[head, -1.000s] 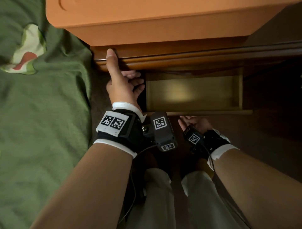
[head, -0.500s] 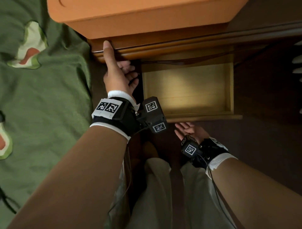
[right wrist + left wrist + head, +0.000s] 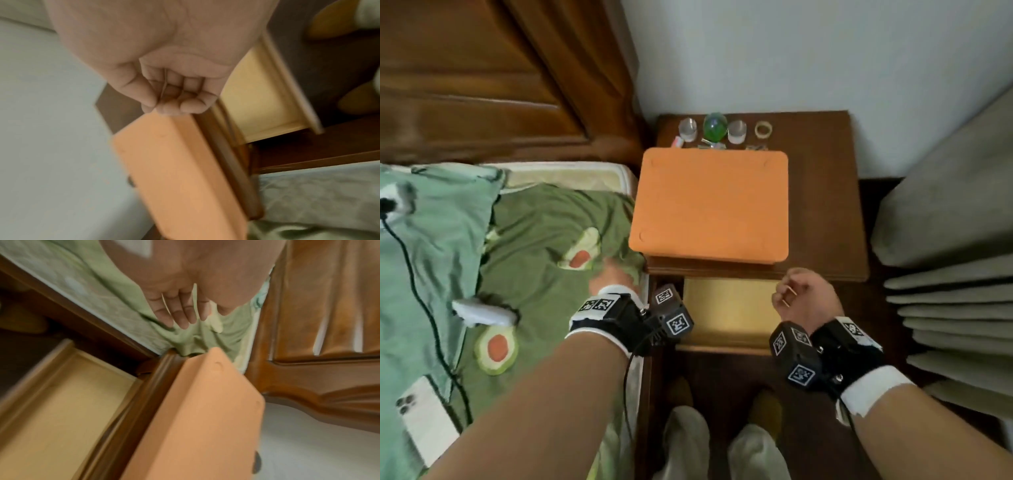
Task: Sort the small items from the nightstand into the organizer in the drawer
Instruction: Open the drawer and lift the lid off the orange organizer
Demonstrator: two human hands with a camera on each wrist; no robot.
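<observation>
An orange organizer (image 3: 709, 205) lies lid-up on the nightstand (image 3: 822, 205), not in the drawer. Behind it stand two clear jars (image 3: 688, 128), a green ball (image 3: 715, 126), a tape ring (image 3: 763, 129), a pink item (image 3: 677, 141) and small clips (image 3: 712, 145). Below, the open drawer (image 3: 722, 348) shows a bare bottom. My left hand (image 3: 613, 277) hovers over the bed edge with straight fingers (image 3: 183, 313) and holds nothing. My right hand (image 3: 803, 296) hangs over the drawer's right side, fingers curled (image 3: 174, 97), thumb and forefinger pinching a thin pale strand (image 3: 163, 84).
The bed with its green sheet (image 3: 534, 240) borders the nightstand on the left; a white phone (image 3: 428, 421), a black cable (image 3: 421, 291) and a white object (image 3: 482, 313) lie on it. A wooden headboard (image 3: 482, 85) rises behind. Pleated curtains (image 3: 945, 308) crowd the right side.
My view has lifted to take in the nightstand top. The left hand left the nightstand edge for the bed. The right hand rose from under the drawer front to above it.
</observation>
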